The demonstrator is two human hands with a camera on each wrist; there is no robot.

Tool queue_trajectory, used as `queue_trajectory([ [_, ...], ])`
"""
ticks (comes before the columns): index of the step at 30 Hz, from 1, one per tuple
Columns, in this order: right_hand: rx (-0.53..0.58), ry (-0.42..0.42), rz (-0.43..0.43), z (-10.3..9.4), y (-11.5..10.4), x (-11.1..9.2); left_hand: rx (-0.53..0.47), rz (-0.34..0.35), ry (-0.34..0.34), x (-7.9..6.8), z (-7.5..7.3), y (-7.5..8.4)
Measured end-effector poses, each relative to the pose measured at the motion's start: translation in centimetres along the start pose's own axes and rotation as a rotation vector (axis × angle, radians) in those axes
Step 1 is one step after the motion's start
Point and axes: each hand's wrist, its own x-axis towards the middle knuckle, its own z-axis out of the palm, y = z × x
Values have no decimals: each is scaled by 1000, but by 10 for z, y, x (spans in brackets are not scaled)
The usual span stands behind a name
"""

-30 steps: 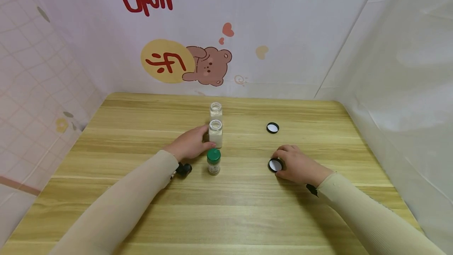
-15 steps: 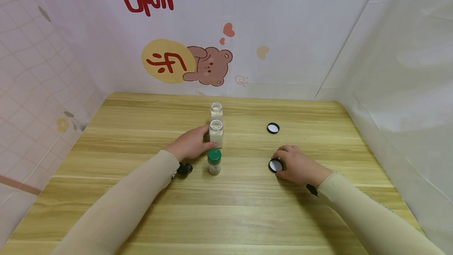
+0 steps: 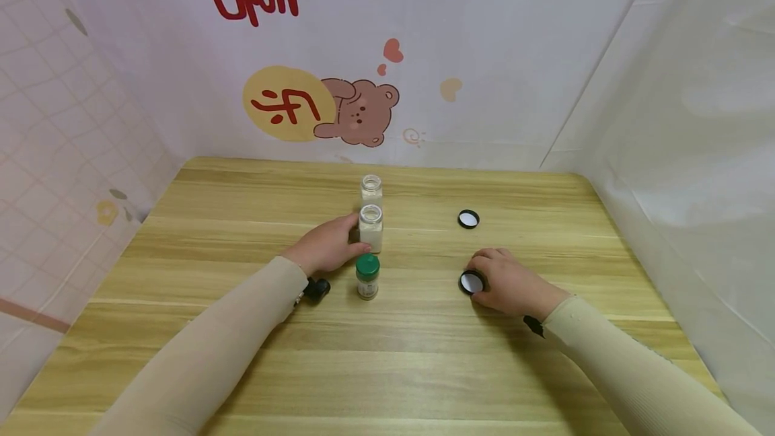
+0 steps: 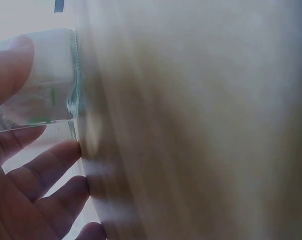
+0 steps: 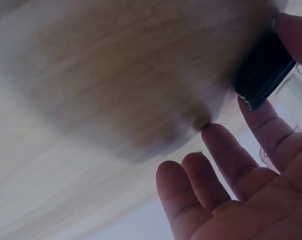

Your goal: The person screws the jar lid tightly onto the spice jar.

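My left hand (image 3: 327, 243) grips an open glass jar (image 3: 371, 234) of white powder between thumb and index finger, and the jar stands upright on the table. In the left wrist view the thumb lies against the glass jar (image 4: 50, 75), the other fingers spread below. Just in front of it stands a shaker (image 3: 367, 281) with a green cap. On the right, my right hand (image 3: 511, 282) pinches a black screw lid (image 3: 471, 282), its white inside facing up. The right wrist view shows the black lid (image 5: 263, 72) between thumb and index finger, down at the tabletop.
Behind the held jar is a second open jar (image 3: 371, 188), partly hidden by it. Another black lid (image 3: 469, 219) lies white side up beyond my right hand. The wooden table (image 3: 399, 369) ends at a printed white curtain (image 3: 484, 52) at the back.
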Motion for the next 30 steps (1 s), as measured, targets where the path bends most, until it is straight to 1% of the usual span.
queue_trajectory([
  [10, 18, 58, -22, 1, -2, 7, -2, -6, 1, 0, 0, 1],
  [22, 75, 134, -81, -3, -12, 21, -1, 6, 4, 0, -1, 0],
  [25, 93, 139, -87, -5, -16, 25, -2, 7, 5, 0, -1, 0],
  [30, 114, 124, -76, -6, -21, 30, -2, 7, 6, 0, 0, 0],
])
